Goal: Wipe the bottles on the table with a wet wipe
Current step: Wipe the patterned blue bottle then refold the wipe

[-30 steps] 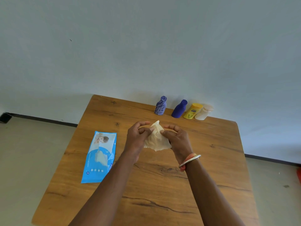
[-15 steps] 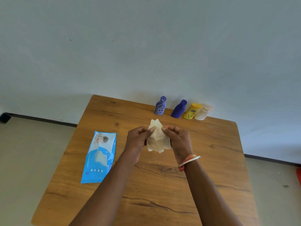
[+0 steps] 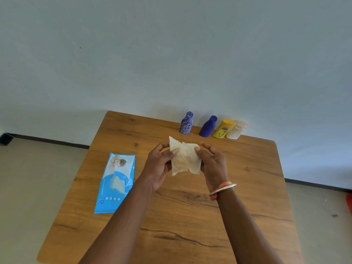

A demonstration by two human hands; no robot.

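The fingers (image 3: 174,151) of the left hand (image 3: 159,166) pinch the left edge of a wet wipe (image 3: 184,159), thumb in front, the rest curled behind it out of sight. The right hand (image 3: 212,164) pinches the right edge in the same way, and its far fingers are likewise hidden behind the sheet. The wipe hangs partly unfolded between the two hands, above the middle of the table (image 3: 247,197), and whether it is one layer or several is hard to tell. A bangle (image 3: 222,189) sits on the right wrist.

To the left, a blue wipe packet (image 3: 116,182) lies flat on the wood; its print is too small to read. At the far edge stand four bottles in a row: a patterned blue bottle (image 3: 186,123), a plain blue bottle (image 3: 208,126), a yellow bottle (image 3: 223,129) and a pale bottle (image 3: 237,130), the last two touching and partly overlapping.

The table is brown wood grain with dark streaks, and its near edge is cut off. Behind it is a plain pale wall (image 3: 171,54) with a dark skirting, and a grey floor (image 3: 28,178).
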